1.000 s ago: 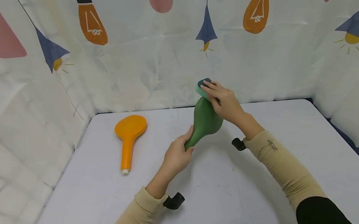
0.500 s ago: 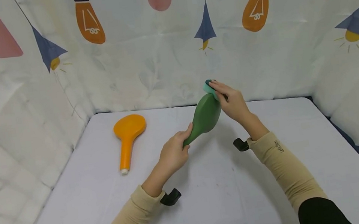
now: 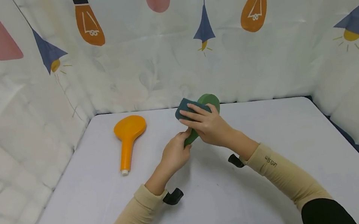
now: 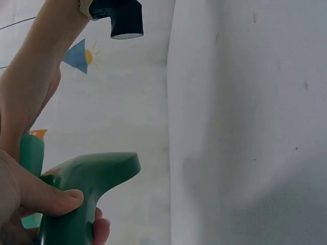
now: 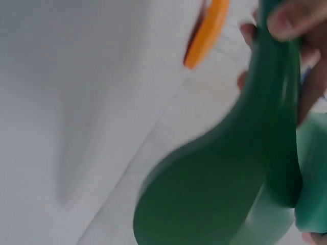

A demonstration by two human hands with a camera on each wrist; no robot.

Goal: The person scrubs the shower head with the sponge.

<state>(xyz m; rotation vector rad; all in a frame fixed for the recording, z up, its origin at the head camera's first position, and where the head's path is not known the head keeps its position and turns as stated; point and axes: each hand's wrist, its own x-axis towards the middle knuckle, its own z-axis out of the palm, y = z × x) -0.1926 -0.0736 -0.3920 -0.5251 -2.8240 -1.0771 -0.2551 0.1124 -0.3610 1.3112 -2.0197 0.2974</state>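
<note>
Since the left hand (image 3: 174, 153) is wrapped round the handle (image 3: 192, 136) of the green paddle (image 5: 230, 153) above the worktop (image 3: 209, 210), the long axis slants away rightward, so the right hand (image 3: 214, 128), fingers spread gripping a teal sponge (image 3: 182, 108) against it, sits nearer the round head (image 3: 212, 98).

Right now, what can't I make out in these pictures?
Head view: much of the smooth green paddle-shaped object, behind the teal sponge-like block and right hand.
Left wrist view: part of the block, behind the left hand.
Right wrist view: part of the smooth orange paddle-shaped object, cut off by the top edge.
Right wrist view: the green object's broad tip, cut off by the bottom edge.
</note>
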